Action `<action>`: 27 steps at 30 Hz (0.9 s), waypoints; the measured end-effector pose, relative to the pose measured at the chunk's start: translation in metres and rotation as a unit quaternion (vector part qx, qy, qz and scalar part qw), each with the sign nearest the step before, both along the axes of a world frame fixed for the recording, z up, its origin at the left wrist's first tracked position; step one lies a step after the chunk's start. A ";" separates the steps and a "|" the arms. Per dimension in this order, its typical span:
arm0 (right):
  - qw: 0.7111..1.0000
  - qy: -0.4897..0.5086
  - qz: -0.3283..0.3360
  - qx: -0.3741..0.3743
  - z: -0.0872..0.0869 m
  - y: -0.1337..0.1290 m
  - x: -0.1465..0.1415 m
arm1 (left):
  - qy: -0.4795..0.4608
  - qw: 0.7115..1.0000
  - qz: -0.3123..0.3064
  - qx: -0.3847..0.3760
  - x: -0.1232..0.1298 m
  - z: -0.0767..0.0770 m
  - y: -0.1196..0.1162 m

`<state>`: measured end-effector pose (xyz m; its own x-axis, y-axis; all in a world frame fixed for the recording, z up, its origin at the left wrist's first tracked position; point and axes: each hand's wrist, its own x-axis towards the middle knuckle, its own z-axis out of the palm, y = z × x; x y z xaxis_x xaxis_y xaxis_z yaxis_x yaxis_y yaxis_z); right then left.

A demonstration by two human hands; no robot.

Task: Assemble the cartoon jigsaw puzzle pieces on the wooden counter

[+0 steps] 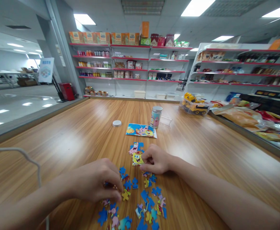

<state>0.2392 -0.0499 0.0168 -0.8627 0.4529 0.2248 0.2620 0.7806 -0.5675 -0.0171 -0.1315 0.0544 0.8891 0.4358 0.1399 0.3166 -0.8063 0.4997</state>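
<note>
A small joined section of jigsaw puzzle [137,157], with a pink and a yellow cartoon figure, lies flat on the table. At its right edge my right hand [157,159] is closed, thumb and bent index finger gripping a jigsaw piece there; the fingers hide most of it. My left hand [100,179] hovers low over loose pieces on the left, fingers curled in toward the thumb; whatever is between them is hidden. Just right of its fingertips lies a yellow jigsaw piece [125,194]. Several blue, pink and yellow loose pieces [147,202] spread nearer to me.
Beyond the puzzle are a printed picture sheet [141,130], a cartoon tin [156,117], a white round lid [117,123] and a clear stand [165,121]. A bin with a toy truck [195,105] stands far right. A white cable [32,161] crosses the left side.
</note>
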 end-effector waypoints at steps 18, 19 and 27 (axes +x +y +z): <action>1.000 -0.018 0.005 0.021 -0.002 0.001 0.000 | 0.066 0.994 -0.084 0.014 0.026 0.002 -0.031; 1.000 -0.017 0.005 0.020 -0.002 0.001 0.000 | 0.067 0.993 -0.093 0.025 0.030 0.003 -0.033; 0.999 -0.028 -0.003 0.024 0.000 0.000 -0.001 | 0.073 0.988 -0.110 0.085 0.044 0.000 -0.046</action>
<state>0.2385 -0.0502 0.0164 -0.8723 0.4472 0.1979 0.2964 0.8054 -0.5133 0.0273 -0.1771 0.0548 0.9757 0.2111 0.0584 0.1828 -0.9317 0.3138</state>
